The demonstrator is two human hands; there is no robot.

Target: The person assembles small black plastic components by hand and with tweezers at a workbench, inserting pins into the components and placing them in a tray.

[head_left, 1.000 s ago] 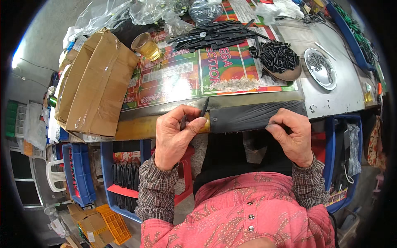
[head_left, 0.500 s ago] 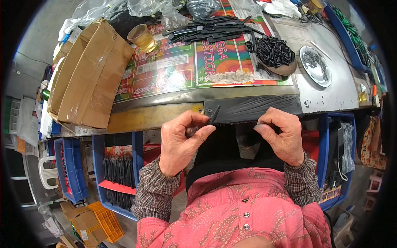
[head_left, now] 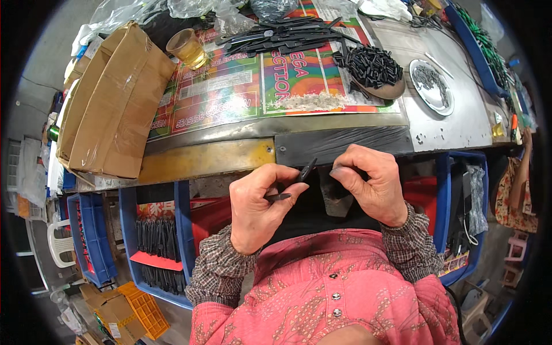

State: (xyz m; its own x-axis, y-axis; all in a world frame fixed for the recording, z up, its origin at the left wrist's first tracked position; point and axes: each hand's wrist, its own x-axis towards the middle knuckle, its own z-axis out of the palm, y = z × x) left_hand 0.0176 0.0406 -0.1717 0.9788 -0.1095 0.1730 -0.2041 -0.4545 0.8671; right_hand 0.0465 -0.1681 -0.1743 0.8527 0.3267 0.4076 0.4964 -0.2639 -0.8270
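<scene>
My left hand (head_left: 261, 207) pinches a slim black stick (head_left: 309, 169) between thumb and forefinger, its narrow tip slanting up to the right. A dark end also shows below the forefinger. Just to the right, my right hand (head_left: 374, 184) is closed, thumb and forefinger together; whatever it may hold is hidden. Both hands are just in front of the table edge. Farther back on the table lie a pile of long black strips (head_left: 282, 37) and a heap of short black tubes (head_left: 374, 66) on a brown dish (head_left: 392, 92). A white plate (head_left: 447, 108) holds small silvery metal pieces.
A cardboard box (head_left: 109, 115) stands at the table's left, beside a cup of yellow liquid (head_left: 188, 49). Below the edge are a blue bin (head_left: 183, 230) with black sticks and another blue bin (head_left: 477, 253) on the right. Another person's arm (head_left: 520, 172) shows far right.
My left hand has moved slightly right with the black stick. My right hand has come closer to it, moving left and slightly up. The whole view has shifted a little.
</scene>
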